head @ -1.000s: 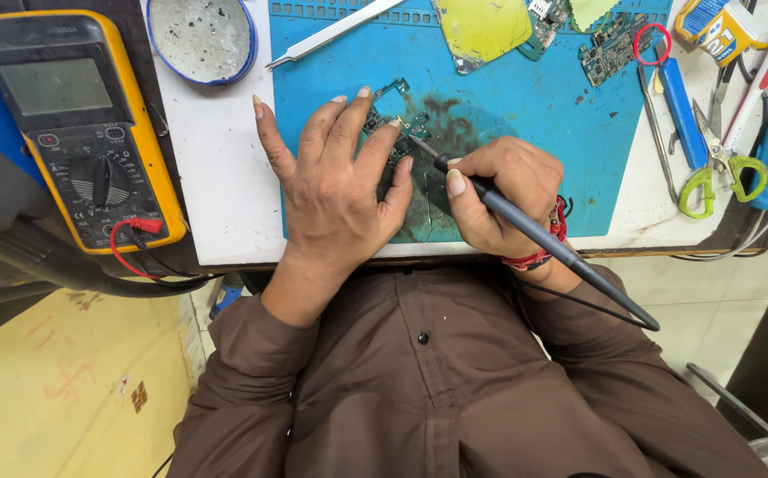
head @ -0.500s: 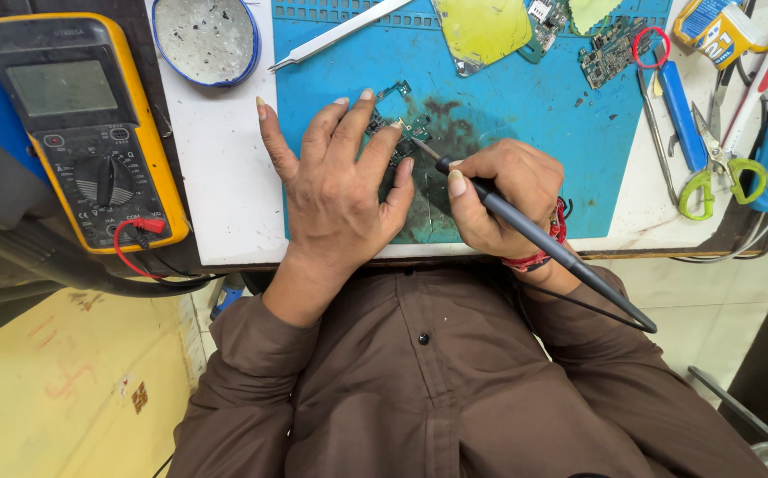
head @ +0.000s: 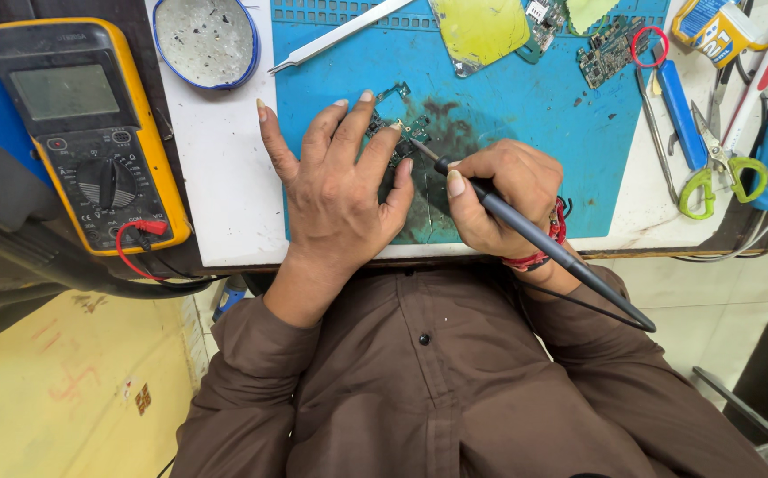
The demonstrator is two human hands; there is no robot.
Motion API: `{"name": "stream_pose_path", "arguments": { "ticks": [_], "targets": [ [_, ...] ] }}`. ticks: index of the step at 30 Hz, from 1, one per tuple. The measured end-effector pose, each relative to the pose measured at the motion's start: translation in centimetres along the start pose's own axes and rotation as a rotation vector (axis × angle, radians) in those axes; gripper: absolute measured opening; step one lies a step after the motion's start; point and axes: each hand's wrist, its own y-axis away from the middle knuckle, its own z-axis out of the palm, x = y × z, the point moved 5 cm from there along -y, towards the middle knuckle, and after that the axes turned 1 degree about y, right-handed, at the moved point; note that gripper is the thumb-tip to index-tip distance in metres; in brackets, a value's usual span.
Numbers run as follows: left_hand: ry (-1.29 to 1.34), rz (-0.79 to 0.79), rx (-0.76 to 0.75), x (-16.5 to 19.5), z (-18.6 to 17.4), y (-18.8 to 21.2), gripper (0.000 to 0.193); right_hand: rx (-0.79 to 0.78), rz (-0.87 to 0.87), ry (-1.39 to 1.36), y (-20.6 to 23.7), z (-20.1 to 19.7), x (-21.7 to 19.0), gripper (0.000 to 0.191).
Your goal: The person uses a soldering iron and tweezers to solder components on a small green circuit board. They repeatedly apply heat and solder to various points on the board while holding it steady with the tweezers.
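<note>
While left hand (head: 339,190) lies spread on circuit board (head: 394,119) at frame centre, right hand (head: 499,199) pinches soldering iron (head: 534,235), tip on it.

Circuit board (head: 399,124): mostly hidden beneath left hand (head: 339,190); component detail too small to tell. Soldering iron (head: 534,235): tip contact point unclear, grip partly hidden inside right hand (head: 499,199). Yellow panel (head: 481,26), tweezers (head: 339,34): cut by top edge.
</note>
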Motion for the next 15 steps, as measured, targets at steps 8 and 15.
{"name": "stream_pose_path", "arguments": {
  "ticks": [8,15],
  "targets": [
    [0.003,-0.007,0.001,-0.06,0.01,-0.01,0.029,-0.002,-0.003,-0.002,-0.12,0.01,0.03,0.009],
    [-0.004,-0.002,-0.004,-0.06,-0.01,-0.02,0.03,-0.006,-0.014,0.011,-0.22,0.07,0.01,0.01]
  ]
}}
